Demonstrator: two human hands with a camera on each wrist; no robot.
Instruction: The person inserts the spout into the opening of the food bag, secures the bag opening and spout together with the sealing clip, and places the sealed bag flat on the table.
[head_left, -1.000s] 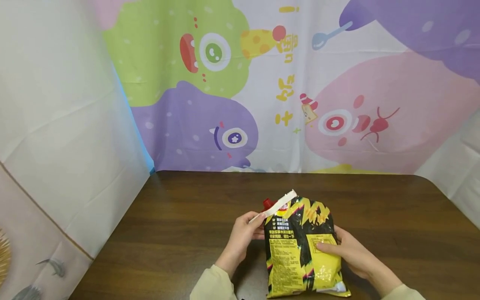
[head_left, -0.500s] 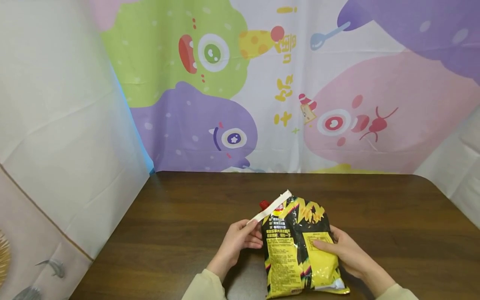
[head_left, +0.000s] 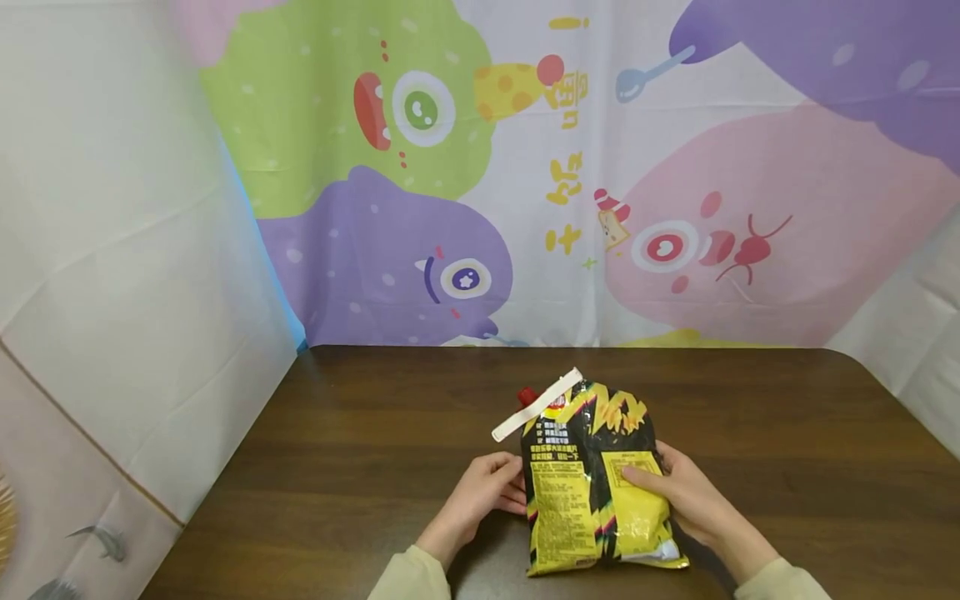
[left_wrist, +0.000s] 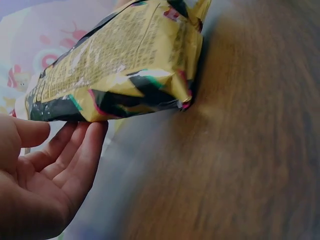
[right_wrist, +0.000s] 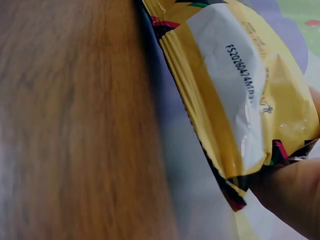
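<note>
A black and yellow chip bag [head_left: 570, 500], printed side showing, is held over the table. My right hand [head_left: 697, 500] grips its right edge, thumb across the front and fingers behind. Slanting over the bag's upper left corner is a white bag clip [head_left: 538, 406], with a red cap-like part [head_left: 527, 395] behind it. My left hand [head_left: 480, 492] is at the bag's left side, below the clip. In the left wrist view, its fingertips [left_wrist: 95, 130] meet the bag's side edge and the thumb stands apart from them. The right wrist view shows the bag's bottom seam [right_wrist: 200, 130].
The brown wooden table [head_left: 360, 467] spreads around both hands. Behind it hangs a cloth with cartoon creatures [head_left: 420, 250]. A pale cloth [head_left: 135, 250] closes off the left side, and another pale cloth [head_left: 911, 325] is at the right.
My left hand has let go of the clip's lower end and slid down to the bag's side. The bag has risen slightly and shifted left in my right hand.
</note>
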